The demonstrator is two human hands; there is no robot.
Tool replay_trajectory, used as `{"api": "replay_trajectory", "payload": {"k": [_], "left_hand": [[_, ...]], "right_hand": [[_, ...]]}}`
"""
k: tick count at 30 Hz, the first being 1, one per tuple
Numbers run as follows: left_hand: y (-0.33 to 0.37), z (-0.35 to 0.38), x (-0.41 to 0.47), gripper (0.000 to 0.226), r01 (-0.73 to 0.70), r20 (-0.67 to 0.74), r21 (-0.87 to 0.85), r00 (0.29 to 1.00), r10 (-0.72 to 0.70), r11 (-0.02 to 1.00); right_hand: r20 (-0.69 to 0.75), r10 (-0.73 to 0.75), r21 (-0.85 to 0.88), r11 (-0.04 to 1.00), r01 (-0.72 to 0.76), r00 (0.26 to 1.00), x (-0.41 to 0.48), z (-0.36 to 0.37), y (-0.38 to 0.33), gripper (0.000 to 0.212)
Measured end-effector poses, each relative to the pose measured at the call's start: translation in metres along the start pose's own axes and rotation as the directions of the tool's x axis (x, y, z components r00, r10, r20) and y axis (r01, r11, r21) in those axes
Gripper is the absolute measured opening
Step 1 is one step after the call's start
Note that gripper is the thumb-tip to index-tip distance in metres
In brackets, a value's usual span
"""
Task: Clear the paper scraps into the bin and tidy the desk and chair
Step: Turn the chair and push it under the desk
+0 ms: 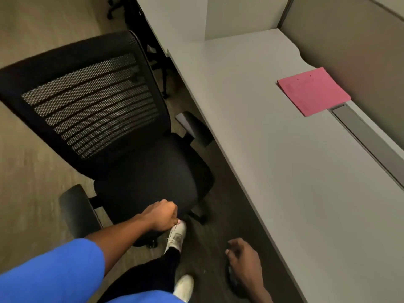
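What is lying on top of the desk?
On the desk only a pink paper stack lies, near the partition. No scraps show there. The desk's near end runs out of the picture.

Black mesh-backed chair (122,132) stands beside grey desk (273,160), seat facing desk edge. Left hand (162,216) closed on front rim of seat. Right hand (244,256) hangs loose, fingers curled, holding nothing, just off desk edge. Pink paper (313,91) lies flat near desk's far side, against partition (349,44). White shoes (177,235) on dark floor (214,226) below seat.
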State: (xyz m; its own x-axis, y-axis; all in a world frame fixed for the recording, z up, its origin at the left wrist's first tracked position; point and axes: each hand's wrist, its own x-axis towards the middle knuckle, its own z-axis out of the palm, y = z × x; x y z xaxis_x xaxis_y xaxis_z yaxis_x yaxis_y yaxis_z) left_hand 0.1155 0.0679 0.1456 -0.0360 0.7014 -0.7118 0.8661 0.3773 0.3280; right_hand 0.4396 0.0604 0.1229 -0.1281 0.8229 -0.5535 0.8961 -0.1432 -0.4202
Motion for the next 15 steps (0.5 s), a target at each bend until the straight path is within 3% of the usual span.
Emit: {"api": "replay_trajectory", "payload": {"k": [9,15], "left_hand": [[-0.042,0.095,-0.076,0.027,0.074,-0.057,-0.062,0.995,-0.078,0.995],[-0.091,0.103,-0.122,0.026,0.136,-0.099,-0.125,0.984,-0.149,0.983]], "right_hand": [[0.102,-0.074,-0.022,0.997,0.077,0.992,-0.054,0.043,0.014,0.029],[0.149,-0.131,-0.074,0.987,0.143,0.980,-0.083,0.082,-0.020,0.025]]}}
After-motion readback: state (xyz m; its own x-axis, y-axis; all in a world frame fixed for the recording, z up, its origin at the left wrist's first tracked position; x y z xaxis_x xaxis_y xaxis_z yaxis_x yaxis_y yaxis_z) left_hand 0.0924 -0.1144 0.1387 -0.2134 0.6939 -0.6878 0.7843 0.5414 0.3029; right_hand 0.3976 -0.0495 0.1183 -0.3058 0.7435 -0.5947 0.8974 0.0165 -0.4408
